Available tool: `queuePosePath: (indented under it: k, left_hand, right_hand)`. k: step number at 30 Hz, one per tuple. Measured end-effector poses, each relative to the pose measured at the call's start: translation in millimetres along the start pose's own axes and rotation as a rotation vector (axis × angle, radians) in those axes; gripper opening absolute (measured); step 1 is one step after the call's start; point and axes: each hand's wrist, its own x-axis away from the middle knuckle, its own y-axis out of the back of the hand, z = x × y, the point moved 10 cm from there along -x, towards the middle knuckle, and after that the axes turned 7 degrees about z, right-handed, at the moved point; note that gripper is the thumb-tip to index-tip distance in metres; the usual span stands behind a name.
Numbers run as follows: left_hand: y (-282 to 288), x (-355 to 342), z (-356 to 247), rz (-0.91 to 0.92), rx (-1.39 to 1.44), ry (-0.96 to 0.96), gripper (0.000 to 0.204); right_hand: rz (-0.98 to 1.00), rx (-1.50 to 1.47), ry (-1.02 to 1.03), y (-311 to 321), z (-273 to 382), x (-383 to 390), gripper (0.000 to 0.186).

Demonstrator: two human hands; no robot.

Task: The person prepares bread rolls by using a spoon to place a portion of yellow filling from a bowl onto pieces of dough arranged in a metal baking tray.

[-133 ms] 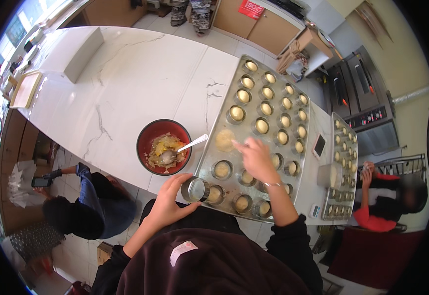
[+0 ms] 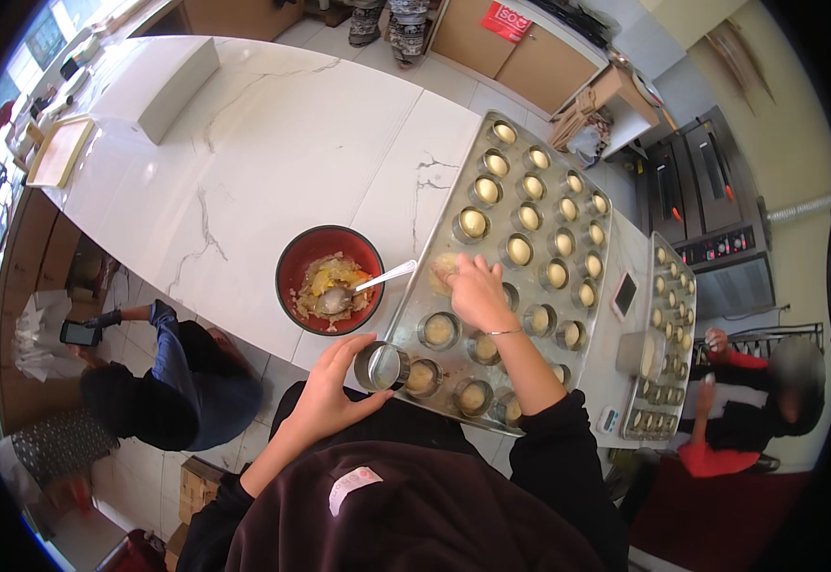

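My left hand (image 2: 342,389) grips a round metal ring (image 2: 381,366) at the near left corner of a large metal baking tray (image 2: 454,329). A flattened disc of pale dough (image 2: 440,271) lies bare on the tray toward its left edge. Bent over that dough, my right hand (image 2: 481,296) has its fingers drawn together on it; the fingertips are partly hidden. Around the hands stand several metal rings with dough inside, among them one ring (image 2: 439,331) just in front. Left of the tray, a red bowl (image 2: 287,267) holds a yellowish filling and a metal spoon (image 2: 385,277).
A second tray (image 2: 637,425) of filled rings is at the right, near a phone (image 2: 624,296), a clear container (image 2: 638,354) and a small scale (image 2: 609,420). One person (image 2: 768,381) sits at the right; another (image 2: 187,381) is at the left. An oven (image 2: 697,191) stands behind.
My right hand has shifted left and closed in on the dough disc, its pointing finger now bent down. My left hand keeps the ring. The view has turned slightly.
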Motion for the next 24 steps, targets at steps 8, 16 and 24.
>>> queuePosePath:
  k: [8,16,24]
  left_hand:
    - [5,5,7,-0.081,0.001,0.011,0.067]
    - [4,4,6,-0.065,0.017,-0.006,0.065]
    - [6,2,6,-0.073,-0.018,0.003,0.067]
  right_hand:
    - [0.157,0.139,0.012,-17,10,-4,0.028]
    - [-0.022,-0.026,-0.023,0,-7,-12,0.025]
    - [0.133,0.025,-0.092,-7,-18,-22,0.035]
